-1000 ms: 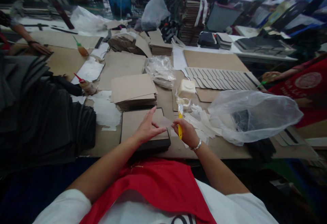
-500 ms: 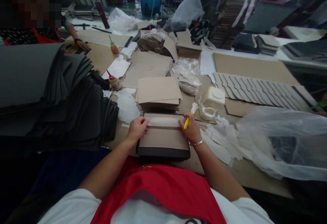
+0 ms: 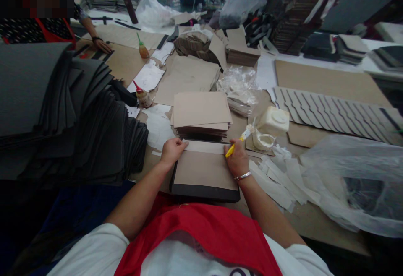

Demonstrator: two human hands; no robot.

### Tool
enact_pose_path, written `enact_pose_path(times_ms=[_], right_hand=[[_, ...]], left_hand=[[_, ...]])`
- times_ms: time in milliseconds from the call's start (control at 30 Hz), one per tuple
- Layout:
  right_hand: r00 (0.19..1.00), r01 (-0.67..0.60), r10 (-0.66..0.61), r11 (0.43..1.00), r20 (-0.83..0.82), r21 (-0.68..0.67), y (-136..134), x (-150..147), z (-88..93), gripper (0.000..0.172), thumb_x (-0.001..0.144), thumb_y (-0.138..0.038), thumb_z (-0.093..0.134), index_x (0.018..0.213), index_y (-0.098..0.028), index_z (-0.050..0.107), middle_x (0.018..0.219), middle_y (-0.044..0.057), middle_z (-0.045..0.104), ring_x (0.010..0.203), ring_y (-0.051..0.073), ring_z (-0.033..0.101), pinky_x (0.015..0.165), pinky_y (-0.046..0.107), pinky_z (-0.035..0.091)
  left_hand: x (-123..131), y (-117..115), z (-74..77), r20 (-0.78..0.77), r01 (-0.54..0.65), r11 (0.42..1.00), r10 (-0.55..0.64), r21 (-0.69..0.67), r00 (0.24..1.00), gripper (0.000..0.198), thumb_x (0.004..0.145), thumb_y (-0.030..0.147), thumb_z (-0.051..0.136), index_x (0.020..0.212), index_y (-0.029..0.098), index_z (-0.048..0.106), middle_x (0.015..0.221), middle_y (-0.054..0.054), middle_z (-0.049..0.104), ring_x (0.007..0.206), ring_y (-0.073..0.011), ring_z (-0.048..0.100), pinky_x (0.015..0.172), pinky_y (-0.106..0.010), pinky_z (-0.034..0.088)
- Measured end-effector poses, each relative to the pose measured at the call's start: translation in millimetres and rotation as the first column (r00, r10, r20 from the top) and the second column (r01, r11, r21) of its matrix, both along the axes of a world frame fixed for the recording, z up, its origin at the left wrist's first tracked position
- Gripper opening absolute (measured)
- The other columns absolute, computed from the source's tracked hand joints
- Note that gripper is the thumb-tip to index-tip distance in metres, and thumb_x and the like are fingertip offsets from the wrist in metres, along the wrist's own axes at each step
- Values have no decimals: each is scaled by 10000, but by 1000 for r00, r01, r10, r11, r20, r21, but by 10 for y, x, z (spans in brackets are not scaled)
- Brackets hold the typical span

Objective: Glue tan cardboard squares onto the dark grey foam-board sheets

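A tan board (image 3: pixel 204 169) lies on a black sheet (image 3: pixel 204 192) in front of me, with black showing along its near edge. Across the board's far end runs a pale paper strip (image 3: pixel 206 147). My left hand (image 3: pixel 173 153) pinches the strip's left end between thumb and finger. At its right end is my right hand (image 3: pixel 236 158), closed around a yellow-handled brush (image 3: pixel 234 147) whose bristles point away to the right. The right fingertips also touch the strip's end; their exact grip is hidden. Just beyond sits a stack of tan boards (image 3: pixel 202 110).
On the left rises a pile of dark grey sheets (image 3: pixel 91 116). A red-tipped glue bottle (image 3: pixel 143 96) stands beyond it. To the right are a cut-open white container (image 3: pixel 264 139), loose paper strips (image 3: pixel 277 186) and a plastic bag (image 3: pixel 355 179). A co-worker's hand (image 3: pixel 102 45) rests at far left.
Both hands have moved the paper strip slightly away from me, to the board's far edge, where it now looks flatter. The camera view has shifted a little.
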State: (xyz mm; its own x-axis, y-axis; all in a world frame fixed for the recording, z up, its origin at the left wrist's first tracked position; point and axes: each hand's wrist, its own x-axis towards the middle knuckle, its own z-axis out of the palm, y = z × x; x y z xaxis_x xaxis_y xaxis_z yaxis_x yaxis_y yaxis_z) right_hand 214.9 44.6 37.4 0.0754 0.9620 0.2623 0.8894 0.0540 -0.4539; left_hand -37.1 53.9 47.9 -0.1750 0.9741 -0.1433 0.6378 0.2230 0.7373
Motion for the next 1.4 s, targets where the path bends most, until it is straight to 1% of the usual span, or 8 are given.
enact_pose_path(times_ms=[333,533,700,800,1033,1100,1200,1400], right_hand=[[992,38,-41,999,119,27,-51,14,76,339,837,-284,477,1141,-132,488,931,130,622,836,243,573,735,348,439],[921,-374,364,925,140,59,-283,-185,69,225,868,-225,443,1070,-164,519,1177,145,578,1055,247,533,892,384,430],[917,-339,333,941,221,-9,-374,-53,7,210,834,-166,457,1026,-147,541,1200,159,580,1081,265,541,883,403,441],[938,-268,243,961,246,71,-426,152,102,243,844,-247,462,1046,-131,531,1032,151,645,894,249,614,793,391,478],[972,-233,223,893,71,386,-502,-9,541,329,853,-413,474,1095,-191,476,1080,117,643,830,250,658,677,361,509],[958,-264,287,859,14,438,-547,-208,766,300,849,-394,497,1083,-209,470,1063,109,658,802,244,668,655,352,513],[916,-331,401,798,-34,504,-624,-480,1075,253,854,-354,513,1064,-225,456,1063,91,669,827,216,672,667,319,525],[798,-428,575,751,-180,502,-732,-743,1384,226,845,-287,554,1034,-229,445,1084,79,657,921,185,656,768,306,537]], left_hand=[[7,-104,171,-368,55,993,-13,103,930,323,770,442,576,905,150,606,865,-89,646,825,-218,592,715,-307,431],[285,-368,134,-560,600,794,-455,98,693,549,849,402,489,1329,149,405,1431,-144,381,1326,-260,326,1076,-430,256],[91,-576,153,-604,428,898,-396,-99,691,688,813,540,503,1303,62,434,1391,-229,405,1304,-344,354,1059,-504,276],[-244,-906,527,-646,441,894,-288,84,707,534,828,479,522,1188,84,535,1253,-203,554,1232,-323,452,1033,-484,344],[-1191,-1608,2115,-532,350,450,386,822,754,418,761,235,652,1152,212,507,1141,-77,597,1120,-224,530,973,-394,423],[-1561,-1511,2452,-570,264,567,470,780,674,520,737,351,674,1193,176,497,1235,-121,540,1193,-280,461,1011,-457,367],[-1985,-1266,2707,-746,316,824,179,470,642,518,733,467,642,1148,171,552,1190,-107,572,1134,-272,498,980,-424,390],[-1990,-1172,2804,-787,368,889,-14,272,616,321,762,452,583,920,176,625,929,-47,611,853,-184,572,783,-309,457]])
